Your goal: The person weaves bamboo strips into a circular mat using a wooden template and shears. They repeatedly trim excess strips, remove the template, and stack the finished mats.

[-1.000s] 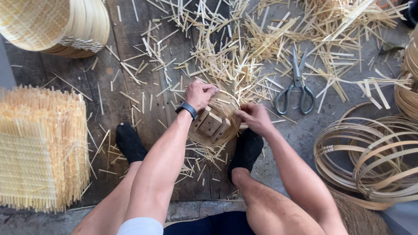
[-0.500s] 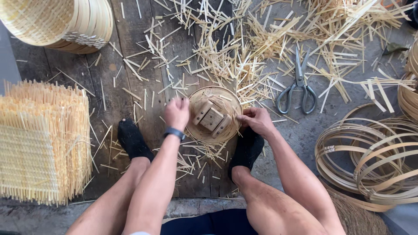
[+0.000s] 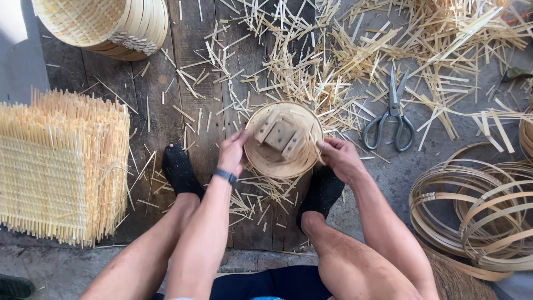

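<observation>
The left hand (image 3: 232, 153) curls its fingers onto the left rim of a round bamboo basket (image 3: 284, 140), and the right hand (image 3: 340, 158) grips the right rim, so the basket sits clasped between both hands, just above the two black-socked feet. Small wooden blocks (image 3: 281, 135) lie inside it. Around it, bamboo slivers (image 3: 311, 66) litter the wooden boards. Scissors (image 3: 391, 114) lie to the right, bamboo hoops (image 3: 472, 211) further right, and stacked woven mats (image 3: 58, 166) far left.

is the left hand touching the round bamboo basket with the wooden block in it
Touching. The head view shows the left hand with fingers pressed against the left rim of the round bamboo basket, no gap visible.
</observation>
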